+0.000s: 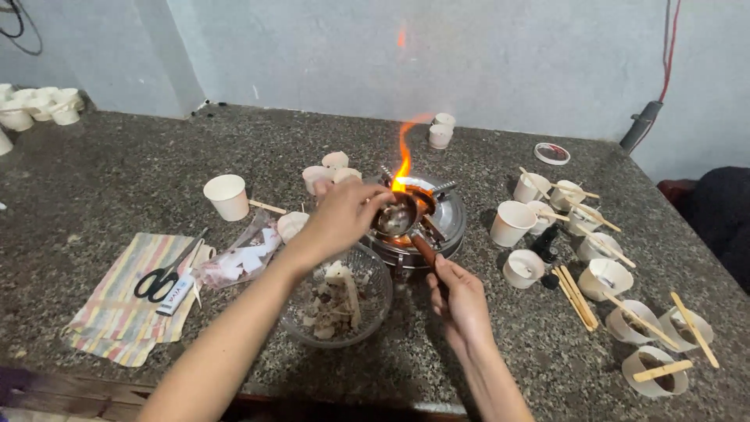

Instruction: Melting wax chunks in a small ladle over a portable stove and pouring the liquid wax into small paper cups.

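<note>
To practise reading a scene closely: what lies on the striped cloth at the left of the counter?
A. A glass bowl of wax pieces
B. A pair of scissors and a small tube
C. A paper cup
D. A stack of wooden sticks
B: black-handled scissors and a small tube lie on the striped cloth; the glass bowl stands on the bare counter.

head-worn view, angled down, close over granite counter (101,180)

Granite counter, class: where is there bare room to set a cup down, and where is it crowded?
Free: the counter between the far-left cup cluster and the single paper cup; also the near edge right of the glass bowl. Crowded: around the burner and the right side with cups and sticks.
</note>
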